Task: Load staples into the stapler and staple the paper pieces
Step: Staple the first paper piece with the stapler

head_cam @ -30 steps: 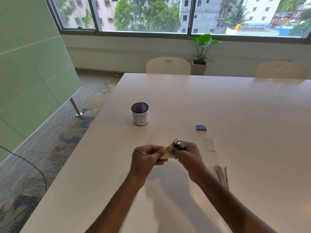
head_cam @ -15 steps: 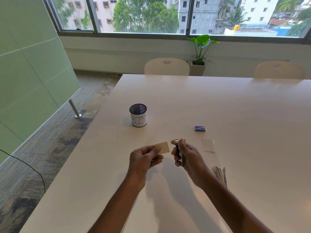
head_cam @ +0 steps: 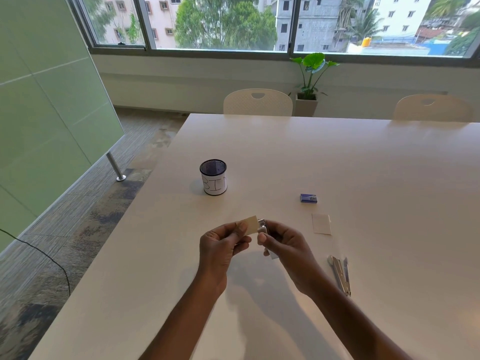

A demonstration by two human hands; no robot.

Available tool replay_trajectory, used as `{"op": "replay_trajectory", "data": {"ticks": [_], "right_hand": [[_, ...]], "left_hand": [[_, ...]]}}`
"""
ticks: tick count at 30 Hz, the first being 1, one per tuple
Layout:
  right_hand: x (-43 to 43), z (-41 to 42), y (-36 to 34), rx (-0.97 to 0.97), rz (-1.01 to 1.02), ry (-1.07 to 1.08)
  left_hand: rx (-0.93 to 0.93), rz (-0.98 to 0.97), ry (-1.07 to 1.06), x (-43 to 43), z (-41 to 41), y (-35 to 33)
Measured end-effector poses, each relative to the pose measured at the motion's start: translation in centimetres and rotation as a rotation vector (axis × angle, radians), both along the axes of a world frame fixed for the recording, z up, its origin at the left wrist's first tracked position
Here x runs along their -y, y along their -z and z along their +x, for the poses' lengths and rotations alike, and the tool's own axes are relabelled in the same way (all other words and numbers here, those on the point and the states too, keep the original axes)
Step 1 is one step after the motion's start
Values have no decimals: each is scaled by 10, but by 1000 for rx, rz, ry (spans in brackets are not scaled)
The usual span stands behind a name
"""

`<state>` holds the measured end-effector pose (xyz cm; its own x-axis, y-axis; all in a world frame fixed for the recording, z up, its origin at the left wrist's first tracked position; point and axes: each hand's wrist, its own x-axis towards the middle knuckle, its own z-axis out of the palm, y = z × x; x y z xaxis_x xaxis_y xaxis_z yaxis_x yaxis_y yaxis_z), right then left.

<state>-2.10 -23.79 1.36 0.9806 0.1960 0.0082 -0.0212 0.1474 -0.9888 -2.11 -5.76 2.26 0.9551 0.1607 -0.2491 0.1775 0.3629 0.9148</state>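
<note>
We're reading this as the stapling step, not loading. Our left hand [head_cam: 223, 242] is pinching a small cream paper slip [head_cam: 248, 224] between thumb and fingers, above the white table [head_cam: 363, 165]. Our right hand [head_cam: 283, 242] is wrapped tight around a small silver metal stapler [head_cam: 262, 226], nose touching the slip's right edge. We can't tell if the edge is actually inside the mouth.

A second cream paper piece [head_cam: 321, 223] is lying flat just right of the hands; the blue staple box [head_cam: 308, 198] is sitting beyond it, closed.

Next move is probably calling for seating the edge fully in the mouth, then one firm squeeze.
</note>
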Motion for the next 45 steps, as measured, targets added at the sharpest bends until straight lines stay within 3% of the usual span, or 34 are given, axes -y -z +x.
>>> {"op": "replay_trajectory", "data": {"ticks": [13, 32, 39, 45], "right_hand": [[-9, -5, -5, 7, -14, 76], [-6, -4, -10, -57, 53, 4], [-11, -3, -14, -51, 89, 25], [-14, -2, -15, -62, 98, 52]], "left_hand": [[29, 80, -12, 8, -12, -1], [82, 65, 40, 1, -13, -1], [125, 38, 301, 3, -16, -1], [183, 20, 294, 9, -13, 6]]}}
